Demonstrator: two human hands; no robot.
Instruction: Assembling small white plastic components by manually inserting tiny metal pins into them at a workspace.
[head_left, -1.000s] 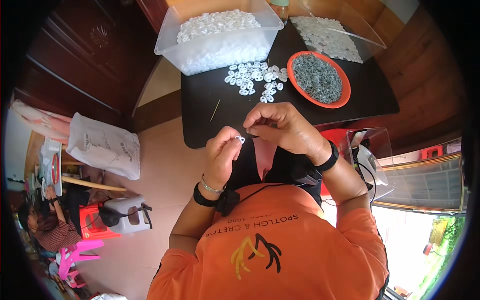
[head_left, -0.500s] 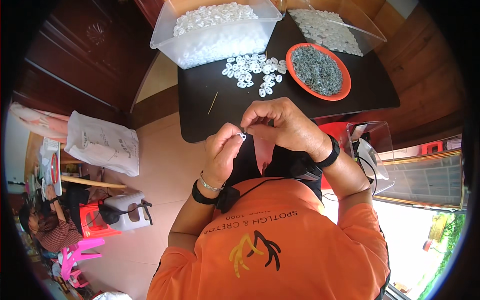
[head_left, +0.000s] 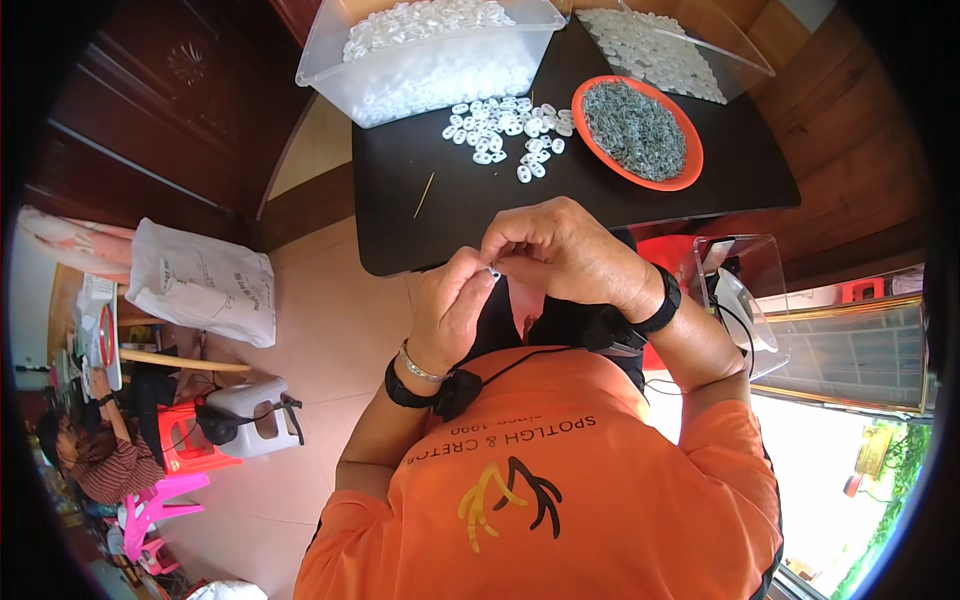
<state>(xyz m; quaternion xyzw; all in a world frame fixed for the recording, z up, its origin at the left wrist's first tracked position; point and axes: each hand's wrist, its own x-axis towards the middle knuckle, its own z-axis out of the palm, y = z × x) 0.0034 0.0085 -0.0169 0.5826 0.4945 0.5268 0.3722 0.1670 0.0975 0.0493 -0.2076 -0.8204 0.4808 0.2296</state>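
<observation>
Above my lap, at the table's near edge, both hands meet fingertip to fingertip. My left hand (head_left: 446, 312) is closed, its thumb and forefinger pinching a small white plastic piece (head_left: 495, 273) with holes. My right hand (head_left: 572, 252) is closed in a pinch against that piece; whatever its fingertips hold is hidden. Several similar white oval pieces (head_left: 494, 119), each with two holes, lie loose on the dark table (head_left: 420, 235). To their right stands an orange bowl (head_left: 697, 152) filled with small thin grey metal bits (head_left: 637, 128).
A clear plastic bin (head_left: 425, 88) full of white pieces stands at the far left of the table. Another clear tray (head_left: 735, 65) sits far right. A thin yellowish stick (head_left: 424, 196) lies on the table. At left are a white sack (head_left: 203, 282), stools (head_left: 255, 415) and another person (head_left: 105, 465).
My fingertips have come slightly closer together, and the white piece appears turned and more covered. The view has shifted a little; the table things look unmoved.
</observation>
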